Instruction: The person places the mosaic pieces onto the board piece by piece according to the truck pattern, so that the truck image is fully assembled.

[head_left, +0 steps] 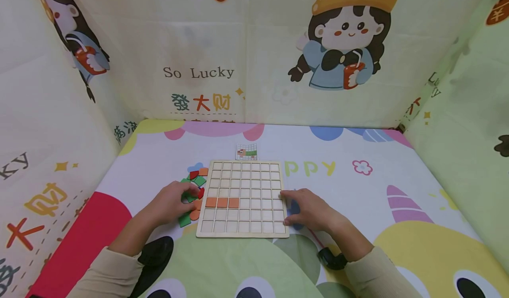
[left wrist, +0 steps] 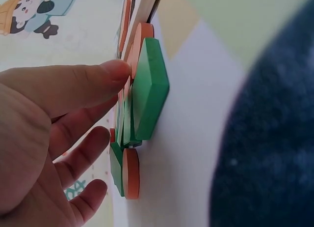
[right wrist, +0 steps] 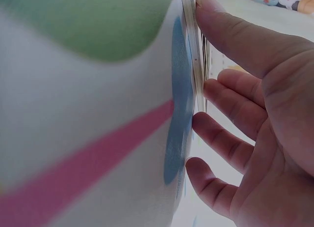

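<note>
A wooden grid board (head_left: 242, 235) lies flat on the table, with three orange squares (head_left: 222, 202) side by side in its fourth row from the left edge. Left of it is a loose pile of green pieces (head_left: 184, 220), orange pieces (head_left: 194, 215) and red pieces (head_left: 194, 175). Over this pile is my left hand (head_left: 172, 203), thumb and index finger apart in the head view. A green diamond-shaped piece (left wrist: 151, 89) stands out near the thumb. My right hand (head_left: 310, 209) rests its fingertips against the board's right edge (right wrist: 196, 65), fingers loosely extended.
Behind the board lies a small printed grid card (head_left: 247, 152) with coloured cells. A black object with a cord (head_left: 332, 259) is beside the right forearm. Printed cloth walls (head_left: 270, 103) enclose the table's back and sides.
</note>
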